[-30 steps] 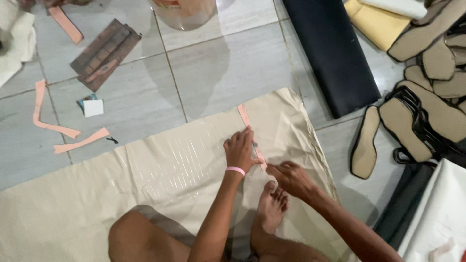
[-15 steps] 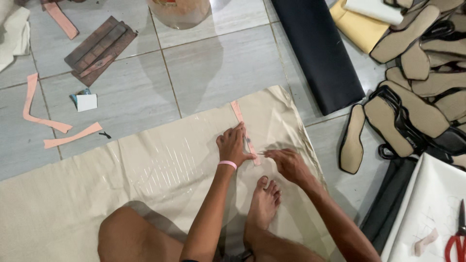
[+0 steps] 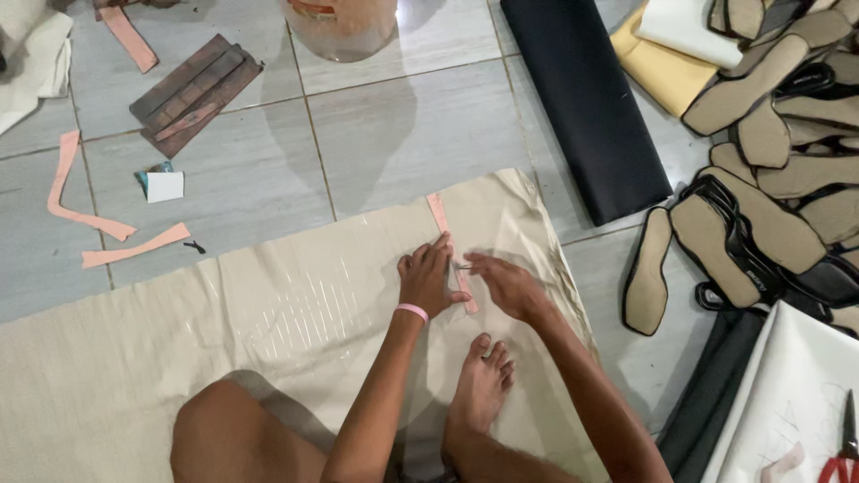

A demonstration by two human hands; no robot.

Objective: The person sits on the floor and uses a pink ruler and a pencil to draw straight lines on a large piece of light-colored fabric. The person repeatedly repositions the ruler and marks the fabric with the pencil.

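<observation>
Grey floor tiles (image 3: 385, 134) carry a wide sheet of beige sheet material (image 3: 224, 322) spread flat, and the person sits on it with a bare foot (image 3: 479, 389) resting on its near part — weight that likely keeps the sheet from sliding. Just beyond the foot the left hand (image 3: 428, 279), a pink band at its wrist, lies palm down with fingers spread, pressing a narrow salmon-pink template strip (image 3: 445, 234) against the sheet so it stays put. The right hand (image 3: 504, 284) meets it from the other side, fingers pinched on what looks like a small dark pen or marker at the strip's edge; it is too small to name surely.

Farther left on the tiles lie two loose salmon-pink offcuts (image 3: 98, 234) and one small white card (image 3: 165, 186), well apart from the work. Beyond them sits one stack of dark brown rectangular boards (image 3: 192, 89), and at the top edge one translucent bucket (image 3: 342, 25). To the right, one roll of black material (image 3: 582, 107) runs away from the sheet, with one single tan insole (image 3: 646, 273) beside it and a heap of tan shoe soles (image 3: 769, 179) — too overlapped to count. One pair of red-handled scissors (image 3: 841, 452) shows at the lower right corner.
</observation>
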